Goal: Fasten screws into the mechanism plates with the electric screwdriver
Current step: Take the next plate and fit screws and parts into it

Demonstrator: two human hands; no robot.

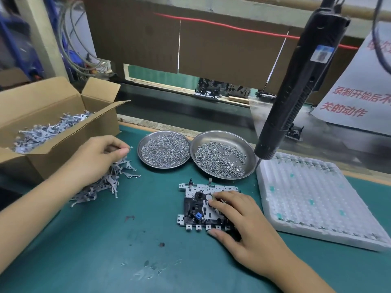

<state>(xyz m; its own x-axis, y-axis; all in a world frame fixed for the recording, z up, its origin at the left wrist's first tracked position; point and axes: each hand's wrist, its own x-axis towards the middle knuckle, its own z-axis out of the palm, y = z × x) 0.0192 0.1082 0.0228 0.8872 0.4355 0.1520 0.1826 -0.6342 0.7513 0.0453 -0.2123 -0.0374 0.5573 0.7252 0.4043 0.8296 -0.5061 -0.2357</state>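
A white and black mechanism plate (195, 205) lies flat on the green mat, in the middle. My right hand (239, 218) rests on its right half, fingers spread across the top and thumb at the near edge. My left hand (99, 159) hovers over a pile of small grey metal levers (105, 182) at the left, its fingertips pinching something small that I cannot make out. The black electric screwdriver (296, 81) hangs untouched at the upper right, its bit pointing down just right of the right-hand screw dish (222, 159). A second dish of screws (164, 150) sits left of it.
An open cardboard box (53, 115) holding more grey levers stands at the far left. A white foam tray (317, 199) lies at the right. Behind the dishes runs a conveyor belt (169, 106) with assembled mechanisms, under a brown cardboard screen.
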